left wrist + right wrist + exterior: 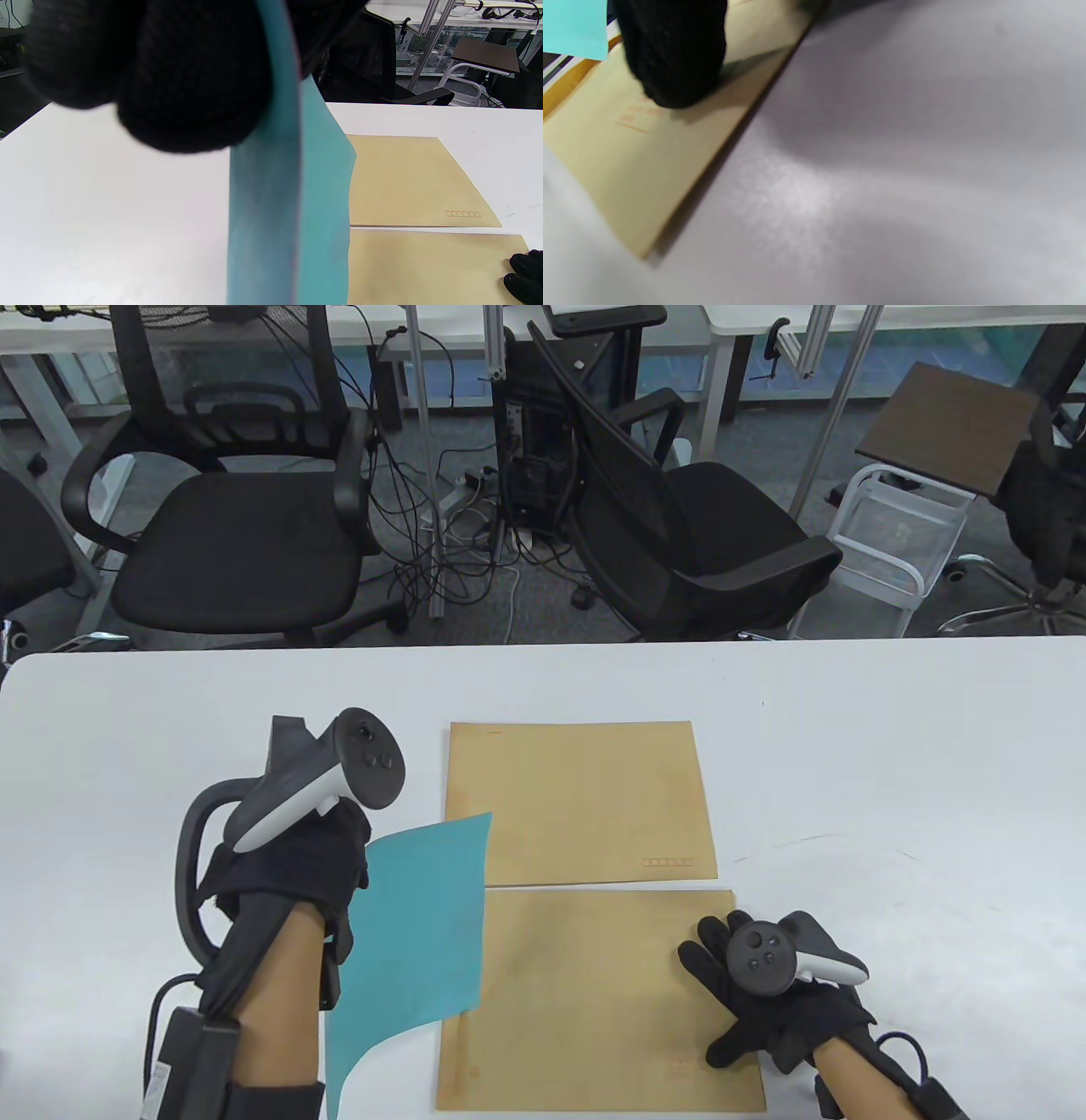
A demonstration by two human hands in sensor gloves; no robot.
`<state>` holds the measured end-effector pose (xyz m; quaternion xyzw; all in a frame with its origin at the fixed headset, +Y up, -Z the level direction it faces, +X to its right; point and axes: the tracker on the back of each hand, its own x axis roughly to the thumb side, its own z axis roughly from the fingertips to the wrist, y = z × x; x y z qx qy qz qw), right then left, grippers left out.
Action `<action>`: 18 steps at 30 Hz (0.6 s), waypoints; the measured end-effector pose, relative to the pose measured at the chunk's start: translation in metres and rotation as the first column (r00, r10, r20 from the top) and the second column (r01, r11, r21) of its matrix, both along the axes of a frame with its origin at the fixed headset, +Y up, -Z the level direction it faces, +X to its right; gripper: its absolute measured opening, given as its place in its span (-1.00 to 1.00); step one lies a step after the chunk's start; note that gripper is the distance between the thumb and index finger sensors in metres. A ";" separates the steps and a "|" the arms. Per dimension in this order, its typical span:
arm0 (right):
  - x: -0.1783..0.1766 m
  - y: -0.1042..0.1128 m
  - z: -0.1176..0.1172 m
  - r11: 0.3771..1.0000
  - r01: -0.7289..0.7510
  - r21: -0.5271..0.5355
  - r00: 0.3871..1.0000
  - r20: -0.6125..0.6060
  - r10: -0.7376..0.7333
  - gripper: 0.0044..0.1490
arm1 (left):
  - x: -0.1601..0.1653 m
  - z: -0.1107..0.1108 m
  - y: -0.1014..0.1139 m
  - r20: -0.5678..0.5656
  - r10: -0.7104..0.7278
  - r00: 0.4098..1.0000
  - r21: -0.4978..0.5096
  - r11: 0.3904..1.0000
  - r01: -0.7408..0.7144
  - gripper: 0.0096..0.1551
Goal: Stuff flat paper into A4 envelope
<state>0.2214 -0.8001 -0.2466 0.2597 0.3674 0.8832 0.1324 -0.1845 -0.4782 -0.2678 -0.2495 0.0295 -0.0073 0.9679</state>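
Note:
My left hand (339, 882) pinches a teal paper sheet (416, 933) by its left edge and holds it lifted and curved over the left end of the near brown envelope (594, 1010). The left wrist view shows the sheet (292, 220) hanging edge-on from my fingers (191, 80). My right hand (747, 993) rests with fingers spread on the right end of the near envelope (649, 152). A second brown envelope (577, 802) lies flat just behind it and also shows in the left wrist view (411, 182).
Both envelopes lie on a white table (891, 780). Beyond its far edge stand two black office chairs (237, 534), cables and a white wire rack (899, 534).

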 end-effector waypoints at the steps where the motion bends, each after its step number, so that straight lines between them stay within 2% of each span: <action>1: 0.000 0.000 0.000 1.000 0.000 0.000 1.000 0.000 0.000 0.42 | 0.000 0.002 0.002 -0.002 -0.013 1.000 0.003 1.000 0.013 -0.54; 9: 0.000 0.000 0.000 1.000 0.002 -0.001 1.000 0.004 -0.002 0.41 | -0.016 0.010 0.011 -0.056 -0.046 0.997 0.017 0.999 0.047 -0.55; 13: 0.000 0.000 0.000 1.000 0.003 -0.001 1.000 0.005 -0.003 0.41 | -0.027 0.010 0.006 -0.079 0.038 0.996 -0.007 0.999 -0.039 -0.55; 18: 0.000 0.000 0.000 1.000 0.005 -0.001 1.000 0.006 -0.005 0.41 | -0.042 0.008 -0.001 -0.155 0.040 0.987 -0.026 0.999 -0.045 -0.55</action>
